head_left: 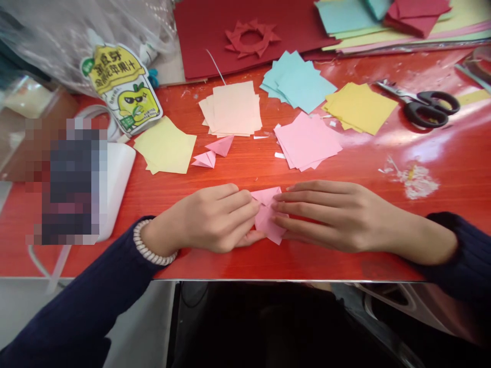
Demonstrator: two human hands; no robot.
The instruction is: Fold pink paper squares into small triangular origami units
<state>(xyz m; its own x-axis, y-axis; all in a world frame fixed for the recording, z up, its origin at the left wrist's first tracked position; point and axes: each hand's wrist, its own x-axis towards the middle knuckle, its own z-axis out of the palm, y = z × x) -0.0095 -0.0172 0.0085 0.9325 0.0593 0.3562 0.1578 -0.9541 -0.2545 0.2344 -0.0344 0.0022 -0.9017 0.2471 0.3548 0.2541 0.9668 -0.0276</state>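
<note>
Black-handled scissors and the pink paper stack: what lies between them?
The yellow paper stack, plus small white scraps beside it, in the head view.

A glossy red tabletop (364,168) with a streaky, wood-like grain spreads across the view, its straight front edge (291,280) running nearly level as a thin, pale line. Whitish light falls on the surface, leaving a broad, soft glare toward the right and fainter sheens elsewhere, while the space under the front edge sinks into near-black shadow in the middle. Below the table at the left lies a plain pale grey area (23,306), bordered by a narrow dark upright (173,322) with a thin dark cable (195,305) looping beside it, and a pale curved frame (414,306), too blurred to identify, shows at the lower right.
</note>
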